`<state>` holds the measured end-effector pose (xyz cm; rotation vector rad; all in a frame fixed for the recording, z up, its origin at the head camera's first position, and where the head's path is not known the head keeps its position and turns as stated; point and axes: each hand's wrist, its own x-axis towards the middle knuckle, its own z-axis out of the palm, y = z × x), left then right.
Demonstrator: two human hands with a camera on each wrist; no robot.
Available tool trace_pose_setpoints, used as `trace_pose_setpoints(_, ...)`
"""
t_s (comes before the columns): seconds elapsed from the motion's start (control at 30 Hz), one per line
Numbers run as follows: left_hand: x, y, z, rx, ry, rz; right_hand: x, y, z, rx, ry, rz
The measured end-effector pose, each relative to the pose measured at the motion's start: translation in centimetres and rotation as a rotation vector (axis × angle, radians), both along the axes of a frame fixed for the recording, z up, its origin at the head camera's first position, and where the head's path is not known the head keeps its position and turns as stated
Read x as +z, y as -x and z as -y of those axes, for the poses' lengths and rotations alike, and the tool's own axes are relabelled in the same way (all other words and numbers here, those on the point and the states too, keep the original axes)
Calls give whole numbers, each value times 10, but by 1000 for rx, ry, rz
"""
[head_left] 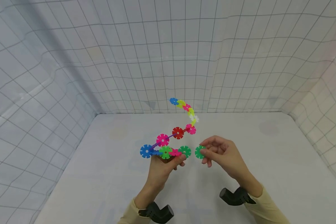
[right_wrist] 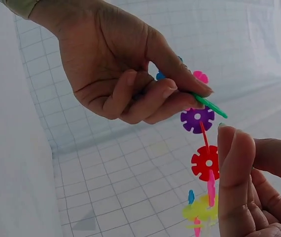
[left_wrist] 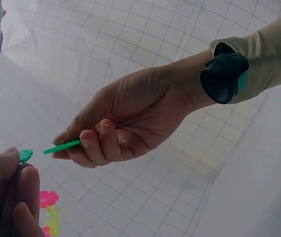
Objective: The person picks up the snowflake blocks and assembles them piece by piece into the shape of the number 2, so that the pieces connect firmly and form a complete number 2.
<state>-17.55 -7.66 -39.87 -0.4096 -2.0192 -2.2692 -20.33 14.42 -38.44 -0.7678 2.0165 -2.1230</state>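
Observation:
A chain of notched plastic discs, seen in the head view, curves from a blue disc (head_left: 174,101) at the far end, past a red disc (head_left: 178,137), to a blue disc (head_left: 145,151) on the left. From there it bends right to a green end disc (head_left: 186,150). My left hand (head_left: 160,172) grips this near stretch, thumb at the end disc. Between thumb and fingertips, my right hand (head_left: 226,155) pinches a loose green disc (head_left: 198,152). A small gap separates the two green discs. In the left wrist view, the loose disc (left_wrist: 56,148) appears nearly edge-on.
Both hands are above a white table (head_left: 112,186). White sheeting with a dark grid (head_left: 168,56) rises at the back and both sides. A black wrist camera (head_left: 158,213) is strapped to the left forearm, another black camera (head_left: 235,196) to the right.

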Motion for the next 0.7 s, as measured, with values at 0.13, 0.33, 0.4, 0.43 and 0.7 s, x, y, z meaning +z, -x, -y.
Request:
trace_pose_setpoints(0.13, 1, -1, 1, -8, 11, -7, 1, -7, 3, -24, 17, -84)
trace_pose_setpoints(0.33, 4, -4, 2, -28, 3, 22, 0, -9, 5, -18, 87, -241)
trace_pose_setpoints(0.4, 4, -4, 2, -37, -4, 33, -1, -10, 6, 3, 120, -280)
trace_pose_setpoints(0.43, 5, -4, 2, -42, -8, 35, -1, -10, 6, 5, 127, -300)
trace_pose_setpoints(0.7, 5, -5, 2, -65, -15, 20, -1, -7, 9, -130, 13, -715)
